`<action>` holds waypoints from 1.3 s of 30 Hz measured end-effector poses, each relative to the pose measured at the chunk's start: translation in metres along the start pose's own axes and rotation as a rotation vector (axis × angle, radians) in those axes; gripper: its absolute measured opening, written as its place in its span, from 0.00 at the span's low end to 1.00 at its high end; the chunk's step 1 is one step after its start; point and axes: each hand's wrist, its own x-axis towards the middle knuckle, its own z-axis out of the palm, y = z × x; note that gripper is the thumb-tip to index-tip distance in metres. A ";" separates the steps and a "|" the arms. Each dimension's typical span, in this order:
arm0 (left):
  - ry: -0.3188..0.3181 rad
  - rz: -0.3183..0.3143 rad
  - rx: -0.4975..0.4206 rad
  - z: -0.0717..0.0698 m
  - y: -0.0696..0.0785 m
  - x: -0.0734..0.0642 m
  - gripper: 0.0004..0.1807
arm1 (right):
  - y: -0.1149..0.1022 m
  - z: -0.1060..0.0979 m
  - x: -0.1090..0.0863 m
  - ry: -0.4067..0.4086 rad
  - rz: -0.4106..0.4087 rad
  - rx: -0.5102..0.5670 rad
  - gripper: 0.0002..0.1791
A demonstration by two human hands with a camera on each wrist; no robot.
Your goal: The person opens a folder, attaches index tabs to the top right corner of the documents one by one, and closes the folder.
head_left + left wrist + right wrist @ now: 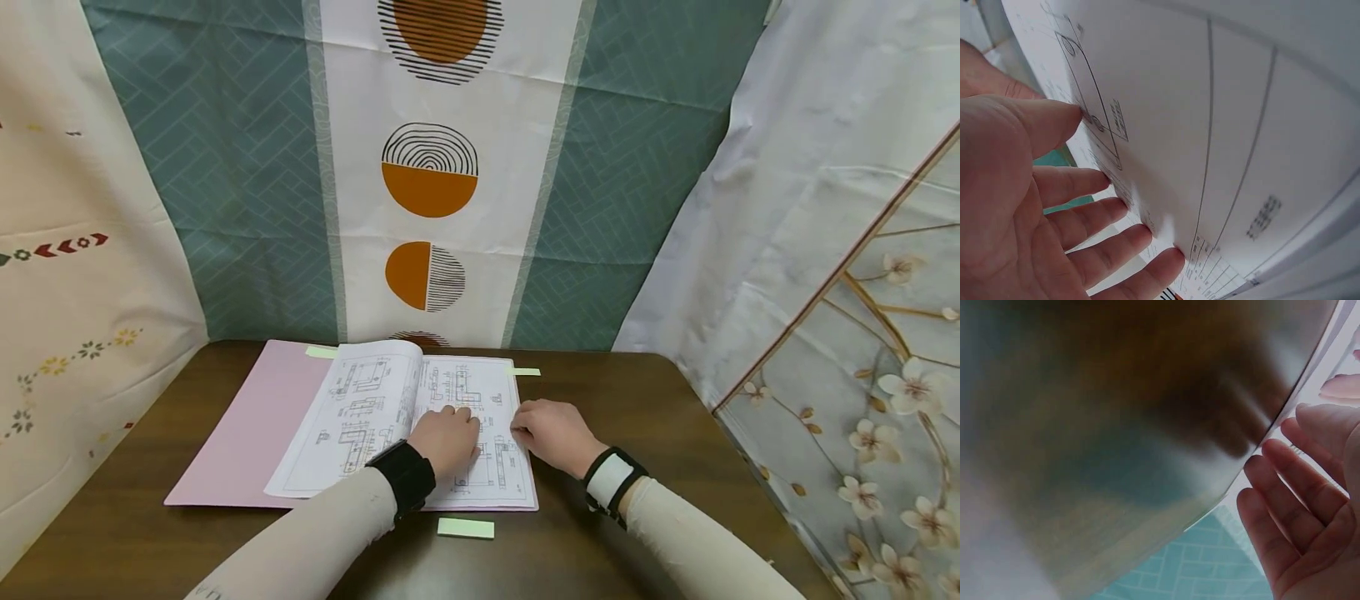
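An open booklet of technical drawings (365,417) lies on the table, its left page bulging up toward the spine. My left hand (447,440) rests across the right-hand page (480,492); in the left wrist view its fingers (1094,215) are loosely extended, tips right at the paper. At the outer edge of that page is my right hand (557,433). Its thumb and index tips come close together beside the edge in the right wrist view, the other fingers (1291,515) slightly bent; I cannot tell whether paper is pinched between them.
The booklet's pink cover (232,442) spreads to the left under the pages. Pale green tabs stick out at the top left (321,352) and right (527,372). A pale green sticky-note pad (466,528) lies on the brown table (615,392) in front of the booklet. Patterned curtains (630,167) hang around the table.
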 end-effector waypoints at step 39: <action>0.144 0.148 -0.218 -0.014 -0.003 -0.106 0.21 | -0.055 -0.026 -0.078 -0.010 0.073 0.154 0.11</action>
